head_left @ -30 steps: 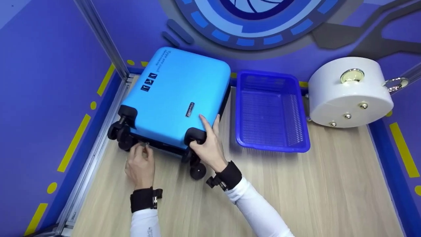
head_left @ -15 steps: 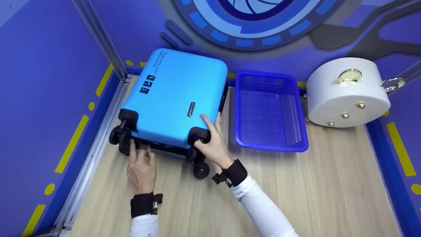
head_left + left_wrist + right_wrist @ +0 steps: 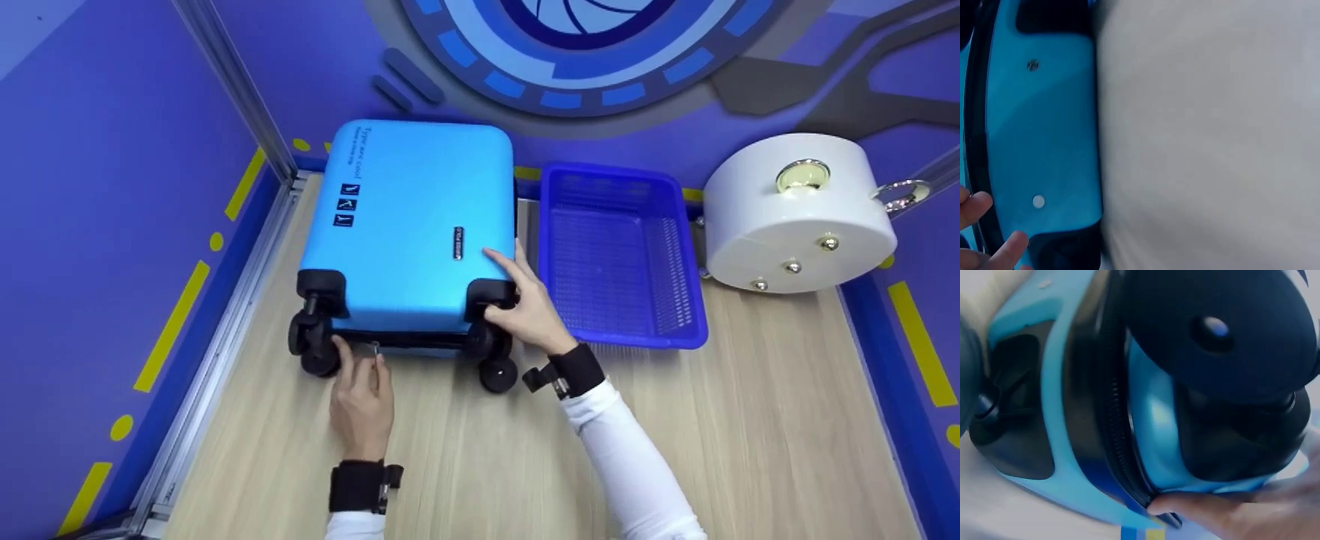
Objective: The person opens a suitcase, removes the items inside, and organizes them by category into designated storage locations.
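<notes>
A light blue suitcase (image 3: 412, 202) lies flat, its wheeled end towards the person. My left hand (image 3: 362, 409) is at the black zipper band (image 3: 978, 124) between the two near wheels, thumb and fingers pinching a small metal zipper pull (image 3: 376, 347). Its index finger reaches up beside the left caster wheel (image 3: 320, 352). My right hand (image 3: 532, 311) grips the near right corner, its thumb by the black corner guard (image 3: 491, 294) and one finger along the top shell. In the right wrist view, a fingertip (image 3: 1165, 503) of that hand touches the zipper edge.
A blue plastic basket (image 3: 697, 315) stands just right of the suitcase. Beyond it is a white drum-shaped case (image 3: 795, 202) with metal studs and a ring handle. Blue panels with a metal rail (image 3: 202, 382) bound the wooden floor (image 3: 600, 450).
The suitcase has turned, its wheeled end swinging right so that it now sits squarer to the back wall. Both hands have moved right with it. The left index finger has stretched out towards the wheel.
</notes>
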Demonstrator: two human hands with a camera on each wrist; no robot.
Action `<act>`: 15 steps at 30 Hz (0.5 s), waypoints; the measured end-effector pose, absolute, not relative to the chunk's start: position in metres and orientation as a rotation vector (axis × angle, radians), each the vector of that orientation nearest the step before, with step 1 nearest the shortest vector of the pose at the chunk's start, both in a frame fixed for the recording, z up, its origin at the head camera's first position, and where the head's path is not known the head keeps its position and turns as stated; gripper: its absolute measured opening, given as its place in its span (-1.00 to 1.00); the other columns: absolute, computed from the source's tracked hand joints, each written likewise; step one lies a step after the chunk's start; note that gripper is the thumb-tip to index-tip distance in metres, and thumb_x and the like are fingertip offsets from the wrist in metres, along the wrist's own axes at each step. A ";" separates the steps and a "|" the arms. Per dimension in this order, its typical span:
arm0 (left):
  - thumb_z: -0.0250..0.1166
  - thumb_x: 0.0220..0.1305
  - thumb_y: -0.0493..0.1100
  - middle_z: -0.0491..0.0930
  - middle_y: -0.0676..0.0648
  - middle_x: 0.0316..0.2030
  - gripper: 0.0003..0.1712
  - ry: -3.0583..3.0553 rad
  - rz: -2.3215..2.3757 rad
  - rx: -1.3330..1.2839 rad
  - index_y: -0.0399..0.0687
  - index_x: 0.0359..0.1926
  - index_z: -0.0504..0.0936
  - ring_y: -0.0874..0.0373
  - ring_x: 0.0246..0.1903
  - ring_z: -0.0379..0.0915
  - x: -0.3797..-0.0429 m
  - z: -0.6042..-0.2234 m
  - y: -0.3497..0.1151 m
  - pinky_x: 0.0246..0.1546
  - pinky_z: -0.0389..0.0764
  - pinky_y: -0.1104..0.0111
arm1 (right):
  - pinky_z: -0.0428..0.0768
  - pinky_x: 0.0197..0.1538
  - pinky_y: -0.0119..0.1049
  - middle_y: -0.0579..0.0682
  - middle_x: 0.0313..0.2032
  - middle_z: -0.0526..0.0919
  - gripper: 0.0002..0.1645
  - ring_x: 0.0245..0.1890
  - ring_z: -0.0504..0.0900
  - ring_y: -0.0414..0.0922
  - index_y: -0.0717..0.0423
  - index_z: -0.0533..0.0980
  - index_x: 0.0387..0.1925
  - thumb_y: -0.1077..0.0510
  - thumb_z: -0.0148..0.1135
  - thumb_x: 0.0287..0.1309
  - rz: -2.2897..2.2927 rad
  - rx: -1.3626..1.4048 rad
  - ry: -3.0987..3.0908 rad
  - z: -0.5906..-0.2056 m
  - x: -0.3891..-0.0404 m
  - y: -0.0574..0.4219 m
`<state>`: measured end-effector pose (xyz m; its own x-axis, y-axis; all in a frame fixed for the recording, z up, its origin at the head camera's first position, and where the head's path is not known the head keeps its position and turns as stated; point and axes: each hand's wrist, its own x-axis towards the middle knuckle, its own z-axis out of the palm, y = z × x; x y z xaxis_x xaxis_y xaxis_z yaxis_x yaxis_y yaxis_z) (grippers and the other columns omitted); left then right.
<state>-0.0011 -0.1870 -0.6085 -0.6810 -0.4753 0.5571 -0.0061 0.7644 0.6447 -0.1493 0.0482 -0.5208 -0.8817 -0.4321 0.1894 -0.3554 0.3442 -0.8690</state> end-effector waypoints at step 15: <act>0.37 0.12 -0.22 0.34 -0.23 0.28 -0.89 -2.134 -0.773 0.369 -0.18 -0.32 0.71 -0.21 -0.03 0.51 0.006 -0.620 -0.178 -0.32 0.50 0.01 | 0.51 -0.16 -0.18 -0.08 0.48 -0.30 0.02 0.26 0.21 0.09 -0.37 0.22 0.37 0.28 0.30 -0.17 -1.591 -0.734 2.474 -0.521 -0.159 0.063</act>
